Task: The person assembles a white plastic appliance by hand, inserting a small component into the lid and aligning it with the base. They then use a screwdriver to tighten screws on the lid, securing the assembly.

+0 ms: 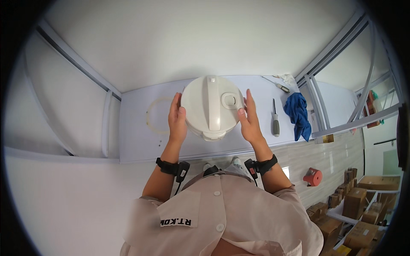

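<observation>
One worktop (133, 130) lies beneath a white lidded cooker (212, 106), flanked by the left hand (177, 119) and right hand (250, 119); whether their extended fingers clamp it, I cannot tell. Uneven pressure on smooth sides could make it slip.

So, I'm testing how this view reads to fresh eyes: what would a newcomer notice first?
Probably the large, round, off-white lidded appliance at the centre, between the left hand and right hand. Next, perhaps, the crumpled deep-blue cloth at the right end of the pale, smooth-topped table. Then the small, round, red stool on the streaky grey floor, lower right.
</observation>
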Motion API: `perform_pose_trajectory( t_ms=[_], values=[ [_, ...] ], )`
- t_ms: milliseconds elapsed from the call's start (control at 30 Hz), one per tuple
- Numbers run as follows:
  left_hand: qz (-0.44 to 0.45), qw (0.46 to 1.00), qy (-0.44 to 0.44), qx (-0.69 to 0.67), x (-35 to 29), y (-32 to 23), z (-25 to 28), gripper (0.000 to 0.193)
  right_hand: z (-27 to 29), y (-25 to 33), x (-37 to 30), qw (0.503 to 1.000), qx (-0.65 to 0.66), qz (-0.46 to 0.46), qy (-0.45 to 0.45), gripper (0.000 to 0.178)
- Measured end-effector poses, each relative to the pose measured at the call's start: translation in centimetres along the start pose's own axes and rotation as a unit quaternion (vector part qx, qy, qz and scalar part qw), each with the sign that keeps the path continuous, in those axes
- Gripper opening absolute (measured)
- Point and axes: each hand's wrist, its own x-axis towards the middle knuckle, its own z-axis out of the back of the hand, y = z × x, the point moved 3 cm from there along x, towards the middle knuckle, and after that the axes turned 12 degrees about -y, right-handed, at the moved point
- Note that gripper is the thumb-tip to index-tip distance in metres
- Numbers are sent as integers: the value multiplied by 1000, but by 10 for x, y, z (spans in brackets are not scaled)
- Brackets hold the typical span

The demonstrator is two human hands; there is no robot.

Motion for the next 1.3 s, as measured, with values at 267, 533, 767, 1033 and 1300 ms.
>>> perform_pose_trajectory(
  t_ms=[267, 533, 767, 1033, 1300],
  values=[
    [-52, 996, -48, 47, -4, -13, 17, 56, 10, -1, -8, 999, 9, -32, -24, 78],
    [-38, 990, -68, 119, -23, -19, 32, 39, 19, -17, -24, 996, 30, -81, -31, 77],
    [-38, 979, -76, 187, -42, -23, 45, 30, 30, -34, -34, 991, 33, -124, -29, 74],
    [-24, 982, -62, 179, -32, -36, 26, 52, 26, -17, -24, 998, 5, -57, -9, 80],
    [27, 998, -4, 64, -2, -28, -17, 74, -3, -14, 8, 997, 32, -67, -6, 90]
  ],
)
